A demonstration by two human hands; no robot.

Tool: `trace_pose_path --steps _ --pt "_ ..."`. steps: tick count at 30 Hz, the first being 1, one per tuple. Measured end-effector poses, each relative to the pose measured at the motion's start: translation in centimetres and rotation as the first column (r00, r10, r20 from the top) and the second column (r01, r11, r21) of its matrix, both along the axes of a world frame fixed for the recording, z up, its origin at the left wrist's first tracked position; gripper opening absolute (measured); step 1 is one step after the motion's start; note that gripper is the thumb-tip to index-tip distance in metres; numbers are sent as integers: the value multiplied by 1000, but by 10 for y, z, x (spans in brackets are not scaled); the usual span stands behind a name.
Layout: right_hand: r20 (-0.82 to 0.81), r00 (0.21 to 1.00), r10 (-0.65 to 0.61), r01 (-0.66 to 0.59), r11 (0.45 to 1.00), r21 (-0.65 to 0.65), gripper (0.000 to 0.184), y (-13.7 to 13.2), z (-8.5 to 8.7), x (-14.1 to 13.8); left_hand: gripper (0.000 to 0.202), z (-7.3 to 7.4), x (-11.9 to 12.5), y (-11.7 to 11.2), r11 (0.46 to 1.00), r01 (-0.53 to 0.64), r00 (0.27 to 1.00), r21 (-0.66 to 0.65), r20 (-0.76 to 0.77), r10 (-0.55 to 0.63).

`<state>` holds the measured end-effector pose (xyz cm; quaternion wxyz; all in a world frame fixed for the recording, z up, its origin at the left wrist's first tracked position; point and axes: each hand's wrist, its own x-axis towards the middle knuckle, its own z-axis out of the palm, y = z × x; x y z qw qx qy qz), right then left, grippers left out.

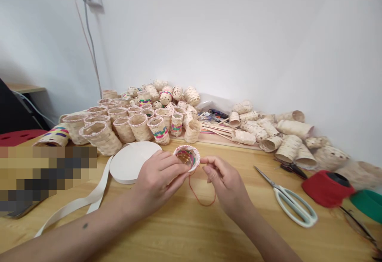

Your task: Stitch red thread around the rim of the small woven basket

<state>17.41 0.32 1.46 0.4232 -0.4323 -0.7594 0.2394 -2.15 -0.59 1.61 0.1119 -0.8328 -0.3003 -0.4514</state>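
Viewed from where I stand, the wooden table (238,234) is crowded at its back. The cluster of woven baskets (139,128) stands close-packed; a knock from a forward reach could topple the front ones.

The white tape roll (131,160) lies flat just beyond the left hand (161,174), its loose tail beside that forearm. A sideways sweep of the arm could snag it and drag the roll.

The scissors (276,186) lie to the right of the right hand (225,178), where an outward swing could catch them.

The small basket (188,156) is between the hands, above the table, its mouth toward the worker. The left fingers and thumb clasp its side and rim; too hard a squeeze could distort the weave. The right index finger reaches the rim with the thumb curled near it; whether they pinch anything, I cannot tell.

The red thread (205,206) hangs in a slack loop below. Judged risk: tangling around the fingers, or an uneven wrap if tension is poor.
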Motion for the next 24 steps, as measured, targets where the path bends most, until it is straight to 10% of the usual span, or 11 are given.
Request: trace_pose_path --steps 17,24 --pt "-19 1000 -3 1 994 -107 18 -5 5 -3 8 -3 4 -5 996 -32 999 -85 -22 30" --pt "50 997 66 -66 998 -12 14 -6 5 -1 16 6 8 -4 815 109 954 -570 291 76"
